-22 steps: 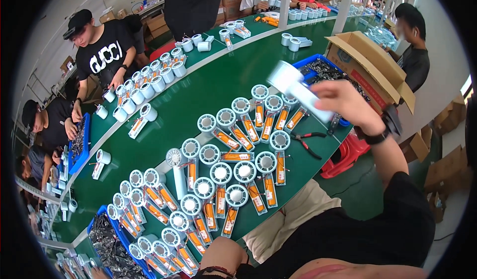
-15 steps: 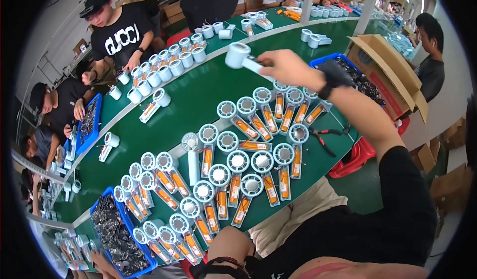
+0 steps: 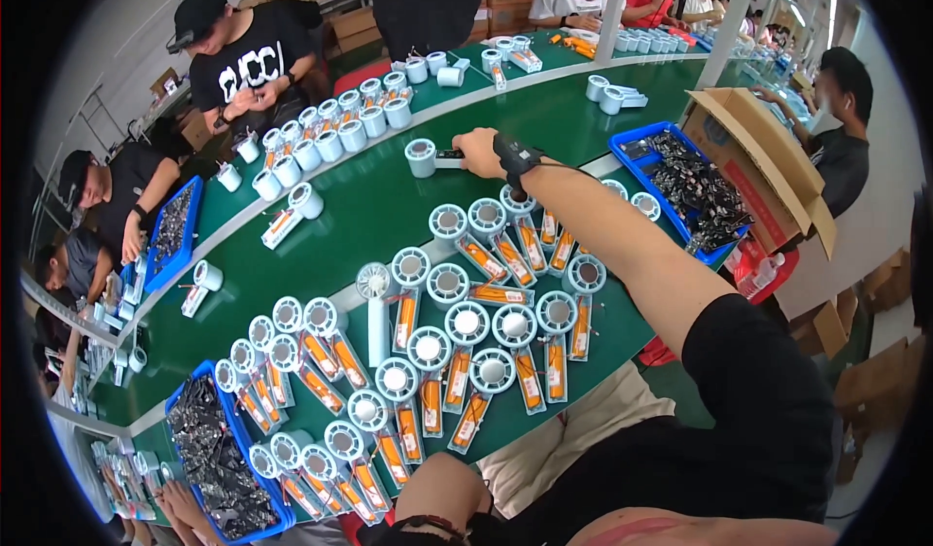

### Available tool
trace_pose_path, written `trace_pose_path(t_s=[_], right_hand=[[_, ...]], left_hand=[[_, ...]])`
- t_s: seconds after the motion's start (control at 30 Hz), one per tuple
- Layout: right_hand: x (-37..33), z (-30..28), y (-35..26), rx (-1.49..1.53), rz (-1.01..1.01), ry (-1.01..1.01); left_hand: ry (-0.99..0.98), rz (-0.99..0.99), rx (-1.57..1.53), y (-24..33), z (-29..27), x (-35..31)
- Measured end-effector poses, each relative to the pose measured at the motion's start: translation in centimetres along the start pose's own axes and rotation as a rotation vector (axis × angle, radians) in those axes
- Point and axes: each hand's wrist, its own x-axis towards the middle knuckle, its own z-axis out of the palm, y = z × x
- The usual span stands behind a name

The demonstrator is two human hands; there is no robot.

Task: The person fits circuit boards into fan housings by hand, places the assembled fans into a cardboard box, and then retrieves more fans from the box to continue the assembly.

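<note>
My right hand (image 3: 482, 153) reaches far across the green table, closed round the handle of a pale blue handheld fan body (image 3: 421, 158). The fan's round head points left, at or just over the green surface. Low in the picture my left hand (image 3: 445, 486) shows partly, below a wrist with a dark band; its fingers are hidden. Between my arms lie several rows of similar open fan bodies (image 3: 466, 323) with orange batteries in their handles. Among them is one whiter fan (image 3: 374, 282) with its handle toward me.
Blue trays of small black parts stand at the right (image 3: 622, 148) and lower left (image 3: 173, 412). A cardboard box (image 3: 758, 157) is beyond the right tray. More fan bodies (image 3: 328, 145) line the table's far side, where co-workers sit. A metal post (image 3: 616, 12) rises there.
My right hand has moved left and lower with the fan body, toward the green surface. The right tray is less covered by my arm. A co-worker opposite has brought both hands together.
</note>
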Motion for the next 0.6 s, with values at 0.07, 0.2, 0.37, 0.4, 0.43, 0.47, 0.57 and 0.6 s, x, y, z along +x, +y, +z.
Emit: trace_pose_path(t_s=[0.07, 0.2, 0.37, 0.4, 0.43, 0.47, 0.57, 0.6], right_hand=[[0.6, 0.3, -0.2, 0.024, -0.004, -0.033], [0.6, -1.5, -3.4, -0.078, 0.005, -0.024], [3.8, -2.0, -10.5, 0.033, -0.279, 0.163], [4.5, -1.1, -12.5, 0.042, -0.300, 0.150], [5.5, -0.3, -14.6, 0.048, -0.362, 0.112], [6.5, 0.4, -16.8, 0.053, -0.424, 0.077], [10.5, 2.6, -21.6, -0.057, -0.532, -0.002], [11.8, 3.8, -23.2, -0.035, -0.533, 0.008]], left_hand=[[-0.030, 0.024, -0.040, 0.0, -0.4, -0.3], [-0.036, 0.109, 0.082, 1.3, -1.3, 0.3], [-0.110, 0.214, 0.572, 4.5, -1.8, 1.2], [-0.113, 0.215, 0.598, 4.8, -2.0, 1.4], [-0.085, 0.249, 0.599, 4.7, -2.4, 1.4], [-0.061, 0.285, 0.598, 4.6, -2.7, 1.5], [-0.019, 0.331, 0.493, 4.8, -3.1, 1.6], [0.010, 0.319, 0.410, 4.8, -3.1, 1.5]])
